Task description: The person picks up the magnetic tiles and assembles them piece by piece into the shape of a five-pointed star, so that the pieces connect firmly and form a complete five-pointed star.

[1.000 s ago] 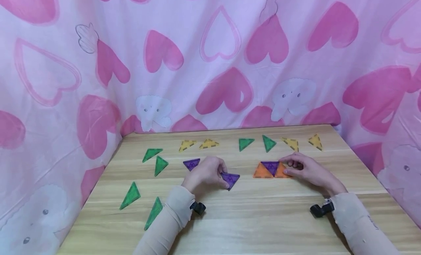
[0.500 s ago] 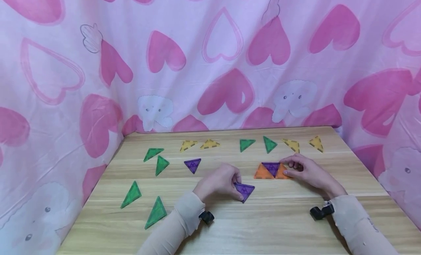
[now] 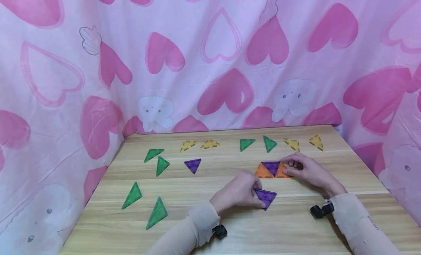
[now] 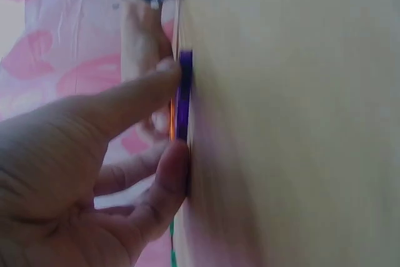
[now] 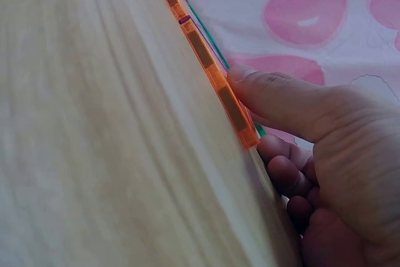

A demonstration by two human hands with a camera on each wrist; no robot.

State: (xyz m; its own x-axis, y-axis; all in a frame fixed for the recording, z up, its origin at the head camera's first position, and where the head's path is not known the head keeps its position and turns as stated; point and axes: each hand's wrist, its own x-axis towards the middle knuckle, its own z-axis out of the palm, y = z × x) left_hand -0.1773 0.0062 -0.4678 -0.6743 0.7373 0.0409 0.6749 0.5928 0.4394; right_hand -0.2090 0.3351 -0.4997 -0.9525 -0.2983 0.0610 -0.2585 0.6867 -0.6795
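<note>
My left hand [image 3: 238, 192] pinches a purple triangular magnetic tile [image 3: 266, 198] by its left side, between thumb and fingers. In the left wrist view that purple tile [image 4: 185, 95] appears edge-on, close to the table surface. Beyond it lies a joined row: an orange triangular tile [image 3: 263, 171], an inverted purple triangular tile [image 3: 271, 167] and a second orange triangular tile [image 3: 281, 171]. At the row's right end my right hand [image 3: 307, 169] holds the second orange tile, partly covering it. The right wrist view shows the thumb against this orange tile [image 5: 219, 85], with the other fingers curled at its end.
A loose purple tile [image 3: 193, 165] lies left of centre. Green triangles [image 3: 157, 213] are spread along the left side, with more green [image 3: 269, 143] and yellow triangles [image 3: 209, 143] along the back of the wooden table [image 3: 279, 229]. A pink heart-patterned cloth [image 3: 184, 86] hangs behind.
My left hand has carried its purple tile to the right and toward me, exposing the loose purple tile and the front green triangle. The right hand stays at the orange tile.
</note>
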